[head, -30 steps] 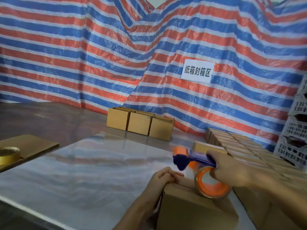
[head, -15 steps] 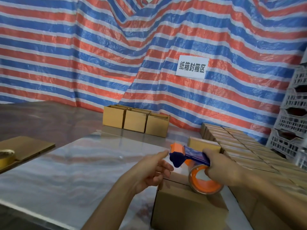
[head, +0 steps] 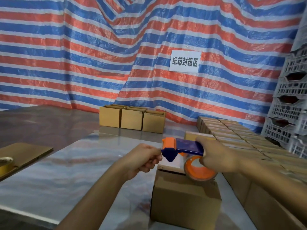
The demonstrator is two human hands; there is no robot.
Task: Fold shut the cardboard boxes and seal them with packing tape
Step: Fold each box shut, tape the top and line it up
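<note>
A small cardboard box [head: 184, 201] stands on the table in front of me with its top flaps folded down. Above it my right hand [head: 217, 156] grips a blue and orange tape dispenser [head: 184, 148] that carries an orange-cored roll of tape [head: 199, 170], which hangs just over the box's top. My left hand [head: 144, 159] is at the dispenser's front end, thumb and fingers pinched together at the tape's free end. The tape itself is too thin to make out there.
Three open boxes [head: 132, 119] stand in a row at the back of the glossy table [head: 66, 171]. Several rows of closed boxes [head: 240, 138] fill the right side. Grey crates [head: 289, 100] are stacked far right. A flat cardboard sheet [head: 25, 153] and tape roll [head: 5, 165] lie left.
My left hand has left the box's top, risen to the dispenser's front and closed into a pinch. The dispenser has lifted slightly off the box.
</note>
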